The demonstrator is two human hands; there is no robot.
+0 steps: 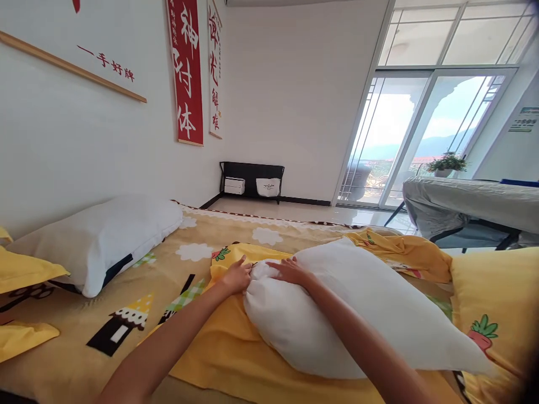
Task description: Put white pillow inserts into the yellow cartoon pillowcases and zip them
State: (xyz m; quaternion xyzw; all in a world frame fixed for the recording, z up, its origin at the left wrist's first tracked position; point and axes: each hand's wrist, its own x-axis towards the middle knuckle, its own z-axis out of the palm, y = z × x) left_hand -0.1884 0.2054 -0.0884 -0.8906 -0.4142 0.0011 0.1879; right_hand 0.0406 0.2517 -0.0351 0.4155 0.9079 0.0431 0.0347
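A bare white pillow (337,314) lies on a yellow pillowcase (227,348) spread over the bed. My left hand (236,276) is closed, pinching the yellow pillowcase's edge at the pillow's far left corner. My right hand (290,271) rests on that same corner of the pillow, fingers stretched out flat and pressing it down. Both forearms reach in from the bottom of the view.
A second white pillow (101,238) lies at the left by the wall. The bed sheet (138,297) is tan with cartoon prints. Yellow bedding (497,314) is bunched at the right. A covered table (467,205) and glass doors (400,140) stand beyond.
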